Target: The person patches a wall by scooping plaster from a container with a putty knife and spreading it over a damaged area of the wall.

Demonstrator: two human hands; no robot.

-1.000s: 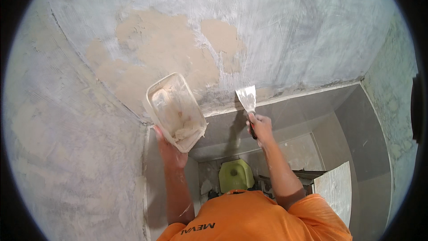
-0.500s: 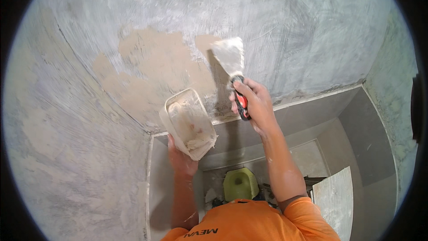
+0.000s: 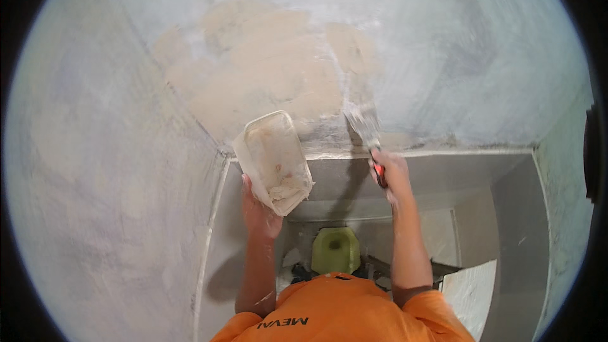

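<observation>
Head view looks up at a grey plastered ceiling (image 3: 481,44), and I see both of my hands raised toward it. My left hand (image 3: 258,206) is closed under the near end of a white rectangular plastic tub (image 3: 273,159), fingers wrapped on its underside, so the tub is held tilted with its open side facing the camera; pale filler is smeared inside it, thickest at the lower corner. My right hand (image 3: 391,174) is clenched in a fist around the red-and-black handle of a putty knife (image 3: 366,132), and the broad metal blade points up and away from me, its far edge lying against the ceiling just above the ledge (image 3: 456,150) where ceiling meets the wall of the recess. The blade is blurred, so I cannot tell how much filler sits on it. It rests at the lower right border of a big tan patch of filler (image 3: 272,69) that spreads over the grey plaster, with a darker, wet-looking streak just left of the blade. Tub and knife are near each other but apart. Below my arms I see a yellow-green object (image 3: 335,248), too unclear to name, a pale tile (image 3: 472,291) leaning at the lower right, and my orange shirt (image 3: 342,313) at the bottom edge.
</observation>
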